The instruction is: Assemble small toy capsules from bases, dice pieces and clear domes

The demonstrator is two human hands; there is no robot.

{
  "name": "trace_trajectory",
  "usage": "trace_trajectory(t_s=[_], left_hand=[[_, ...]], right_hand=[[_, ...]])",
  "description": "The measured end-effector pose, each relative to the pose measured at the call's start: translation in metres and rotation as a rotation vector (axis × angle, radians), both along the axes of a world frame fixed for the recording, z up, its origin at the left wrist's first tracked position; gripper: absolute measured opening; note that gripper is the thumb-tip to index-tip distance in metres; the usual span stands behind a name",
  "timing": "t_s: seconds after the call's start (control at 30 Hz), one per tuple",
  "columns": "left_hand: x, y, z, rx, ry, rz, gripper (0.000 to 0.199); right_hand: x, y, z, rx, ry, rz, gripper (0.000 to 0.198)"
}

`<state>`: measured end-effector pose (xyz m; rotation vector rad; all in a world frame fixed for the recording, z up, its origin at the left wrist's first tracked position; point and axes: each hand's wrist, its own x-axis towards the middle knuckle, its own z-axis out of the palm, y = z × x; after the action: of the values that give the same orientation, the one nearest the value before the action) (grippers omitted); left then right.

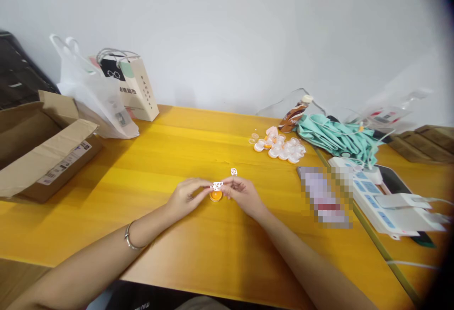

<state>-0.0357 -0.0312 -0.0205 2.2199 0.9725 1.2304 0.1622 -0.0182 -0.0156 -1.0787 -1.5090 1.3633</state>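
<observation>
A small white piece with cut-out openings (217, 186) is pinched between the fingertips of both hands, above the middle of the table. My left hand (186, 196) grips its left end, thumb and fingers closed. On the right end, my right hand (243, 195) is closed as well. Just under the piece sits a small round orange item (215, 196), partly hidden by it. A second white cut-out piece (233, 172) with a wheel-like pattern lies on the table beyond my right hand.
Several small round clear-and-orange containers (283, 149) stand in a cluster at the back right, near a brown bottle (295, 113) and a green folded umbrella (336, 137). A phone-like blurred object (324, 196) and power strip (372, 201) lie right. Left are an open cardboard box (60, 158) and bags (102, 97).
</observation>
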Motion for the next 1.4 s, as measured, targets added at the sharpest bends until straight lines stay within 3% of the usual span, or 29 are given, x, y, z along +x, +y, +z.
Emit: trace_trajectory(t_s=[0.13, 0.3, 0.43, 0.6, 0.83, 0.93, 1.07, 1.17, 1.3, 1.4], left_hand=[[0.001, 0.005, -0.003, -0.125, -0.061, 0.118, 0.013], [0.002, 0.008, -0.004, -0.184, -0.087, 0.131, 0.014], [0.003, 0.007, -0.003, -0.176, -0.057, 0.112, 0.015], [0.003, 0.007, -0.004, -0.150, -0.050, 0.105, 0.015], [0.001, 0.009, -0.006, -0.141, -0.047, 0.091, 0.015], [0.000, 0.009, -0.006, -0.143, -0.040, 0.085, 0.015], [0.000, 0.007, -0.004, -0.138, -0.015, 0.084, 0.014], [0.000, 0.005, -0.002, -0.127, 0.020, 0.064, 0.014], [0.001, 0.003, -0.002, -0.105, 0.036, 0.023, 0.014], [0.001, 0.002, -0.003, -0.083, 0.036, 0.003, 0.013]], right_hand=[[0.028, 0.022, -0.006, 0.291, -0.283, -0.345, 0.028], [0.038, 0.036, -0.017, 0.544, -0.653, -0.268, 0.043], [0.024, 0.031, -0.024, 0.609, -0.848, -0.191, 0.025], [0.025, 0.029, -0.027, 0.562, -0.675, -0.177, 0.016], [0.026, 0.028, -0.022, 0.235, -0.190, -0.312, 0.014], [0.016, 0.021, -0.013, 0.099, 0.053, -0.265, 0.020], [0.003, 0.006, -0.003, -0.006, 0.151, -0.171, 0.024], [-0.002, -0.002, -0.001, 0.028, 0.128, -0.153, 0.021], [-0.004, -0.006, -0.001, 0.249, 0.003, -0.163, 0.016], [-0.006, -0.006, -0.002, 0.315, -0.007, -0.101, 0.014]])
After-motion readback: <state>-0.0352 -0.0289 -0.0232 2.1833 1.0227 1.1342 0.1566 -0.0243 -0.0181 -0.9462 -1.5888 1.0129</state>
